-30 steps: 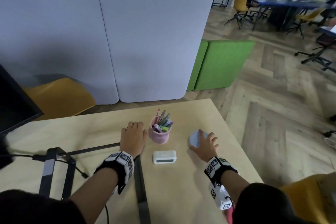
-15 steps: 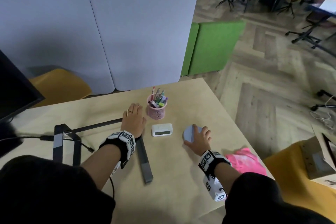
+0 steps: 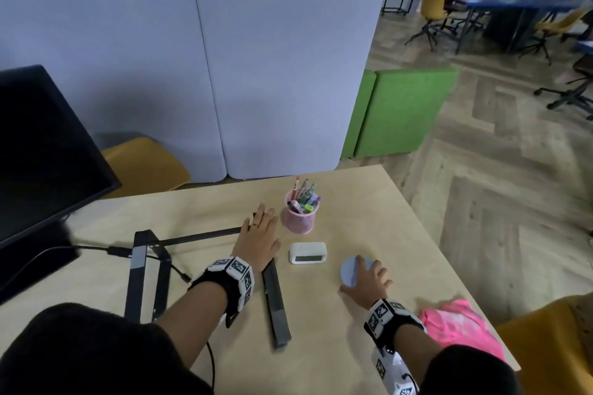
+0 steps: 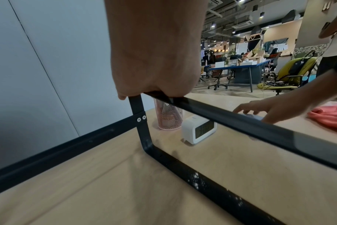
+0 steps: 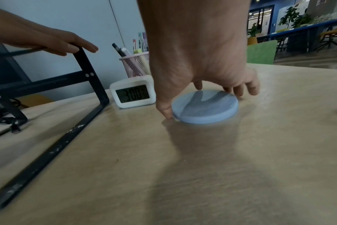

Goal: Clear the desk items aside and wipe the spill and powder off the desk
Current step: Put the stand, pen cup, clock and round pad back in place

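— Fingers (image 5: 238, 89) of the right hand (image 3: 367, 284) curl down around the blue disc (image 5: 204, 106). The thumb touches its near edge and the fingertips touch its far edge, so it looks like a pinch. The disc lies flat on the desk (image 3: 321, 346).

— And the left hand (image 3: 258, 242)?

— It lies flat, fingers straight, on top of the black stand (image 4: 144, 137). It presses on the top bar. It does not wrap around it.

— Is the cleaning far along?

— No, I think it has only begun. The pink cup (image 3: 299, 218) full of pens, the white clock (image 3: 308, 253) and the disc all sit in the middle of the desk. The stand is there too. Nothing looks pushed aside yet.

— What about wiping?

— Not started, I would say. The pink cloth (image 3: 455, 325) lies bunched up near the right edge of the desk, close to the right wrist. No hand holds it.

— Can you see the mess?

— A little. White powder (image 4: 197, 180) speckles the low bar of the stand. I cannot make out a wet spill in any view.

— What does the disc look like?

— Round, thin and pale blue, with a soft, dull top. It sits just to the right of the clock, not touching it.
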### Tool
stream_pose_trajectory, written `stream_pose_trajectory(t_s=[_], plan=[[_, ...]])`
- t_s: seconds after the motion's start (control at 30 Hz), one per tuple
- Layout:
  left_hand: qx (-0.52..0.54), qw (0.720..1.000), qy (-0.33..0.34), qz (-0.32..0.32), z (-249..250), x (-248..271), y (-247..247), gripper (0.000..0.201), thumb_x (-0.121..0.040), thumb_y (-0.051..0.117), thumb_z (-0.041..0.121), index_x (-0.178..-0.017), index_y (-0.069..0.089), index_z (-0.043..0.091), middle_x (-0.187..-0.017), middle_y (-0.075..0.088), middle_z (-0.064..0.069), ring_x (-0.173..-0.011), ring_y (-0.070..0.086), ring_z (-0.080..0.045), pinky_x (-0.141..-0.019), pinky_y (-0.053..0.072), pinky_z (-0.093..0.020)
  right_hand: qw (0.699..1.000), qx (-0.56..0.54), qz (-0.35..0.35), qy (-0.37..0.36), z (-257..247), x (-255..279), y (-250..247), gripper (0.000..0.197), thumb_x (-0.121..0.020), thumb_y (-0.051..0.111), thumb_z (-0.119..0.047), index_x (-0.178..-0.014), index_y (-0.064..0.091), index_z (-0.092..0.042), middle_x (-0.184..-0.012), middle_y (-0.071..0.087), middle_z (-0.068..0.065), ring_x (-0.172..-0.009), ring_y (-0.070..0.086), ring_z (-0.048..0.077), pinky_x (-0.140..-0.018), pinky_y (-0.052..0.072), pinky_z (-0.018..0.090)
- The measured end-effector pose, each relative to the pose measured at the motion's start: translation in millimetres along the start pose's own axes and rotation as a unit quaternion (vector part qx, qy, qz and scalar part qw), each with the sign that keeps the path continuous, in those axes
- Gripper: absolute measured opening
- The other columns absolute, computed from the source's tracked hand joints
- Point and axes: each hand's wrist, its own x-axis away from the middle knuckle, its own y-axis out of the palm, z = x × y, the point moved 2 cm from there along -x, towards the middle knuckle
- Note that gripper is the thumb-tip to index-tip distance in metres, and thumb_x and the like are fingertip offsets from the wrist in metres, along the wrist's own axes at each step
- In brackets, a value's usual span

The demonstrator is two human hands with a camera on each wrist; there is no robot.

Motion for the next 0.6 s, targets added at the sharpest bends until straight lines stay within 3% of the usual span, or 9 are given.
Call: stream_pose_trajectory(t_s=[0.13, 0.17, 0.23, 0.3, 0.43, 0.57, 0.6], plan=[[0.003, 0.999, 0.051, 0.002, -6, 25, -4, 0.080, -0.080, -0.005, 0.046, -0.146, 0.024, 0.013, -0.159, 0.010, -0.003, -0.148, 0.000, -0.022, -0.116, 0.014, -0.043, 0.997, -0.028, 0.069, -0.020, -18, 10, -20, 0.062, -0.083, 0.058, -0.039, -0.136, 0.036, -0.016, -0.133, 0.036, 0.013, -0.124, 0.034, 0.035, -0.102, 0.030, 0.049], [0.007, 0.998, 0.056, 0.011, -9, 35, -7, 0.078, -0.081, -0.004, 0.046, -0.146, 0.025, 0.014, -0.159, 0.013, -0.002, -0.148, 0.003, -0.021, -0.115, 0.014, -0.042, 0.994, -0.029, 0.097, -0.041, -27, 14, -28, 0.053, -0.083, 0.057, -0.033, -0.131, 0.043, -0.014, -0.129, 0.041, 0.013, -0.120, 0.038, 0.034, -0.098, 0.032, 0.048], [0.004, 0.999, 0.044, 0.027, -16, 57, -14, 0.058, -0.095, 0.014, 0.040, -0.148, 0.023, 0.017, -0.159, 0.013, 0.000, -0.147, 0.006, -0.019, -0.116, 0.013, -0.043, 0.983, -0.046, 0.152, -0.093, -50, 22, -46, 0.042, -0.082, 0.058, -0.022, -0.122, 0.053, -0.009, -0.122, 0.049, 0.016, -0.113, 0.044, 0.036, -0.092, 0.035, 0.047], [0.017, 0.999, 0.012, 0.044, -29, 83, -24, 0.051, -0.099, 0.028, 0.032, -0.147, 0.022, 0.018, -0.159, 0.012, 0.002, -0.147, 0.006, -0.017, -0.118, 0.011, -0.043, 0.966, -0.066, 0.195, -0.155, -81, 35, -62, 0.037, -0.080, 0.061, -0.017, -0.115, 0.056, -0.005, -0.116, 0.053, 0.018, -0.107, 0.048, 0.038, -0.088, 0.037, 0.047], [0.049, 0.993, -0.087, 0.065, -71, 141, -35, 0.051, -0.097, 0.032, 0.030, -0.146, 0.027, 0.016, -0.158, 0.015, 0.003, -0.147, 0.009, -0.016, -0.118, 0.012, -0.044, 0.931, -0.079, 0.233, -0.270, -150, 71, -80, 0.035, -0.080, 0.063, -0.016, -0.112, 0.057, -0.004, -0.114, 0.056, 0.018, -0.107, 0.052, 0.039, -0.090, 0.040, 0.050], [0.025, 0.978, -0.182, 0.095, -116, 206, -32, 0.058, -0.090, 0.024, 0.038, -0.138, 0.044, 0.015, -0.147, 0.043, 0.000, -0.135, 0.040, -0.016, -0.106, 0.036, -0.041, 0.909, -0.065, 0.207, -0.357, -209, 107, -77, 0.040, -0.077, 0.058, -0.020, -0.114, 0.055, -0.004, -0.116, 0.053, 0.015, -0.110, 0.050, 0.036, -0.096, 0.037, 0.047], [0.023, 0.974, -0.202, 0.096, -127, 221, -30, 0.056, -0.092, 0.027, 0.037, -0.140, 0.042, 0.014, -0.147, 0.042, 0.000, -0.135, 0.041, -0.017, -0.106, 0.037, -0.042, 0.903, -0.052, 0.198, -0.377, -222, 115, -75, 0.044, -0.076, 0.054, -0.023, -0.116, 0.055, -0.004, -0.117, 0.053, 0.015, -0.110, 0.050, 0.036, -0.096, 0.036, 0.047]])
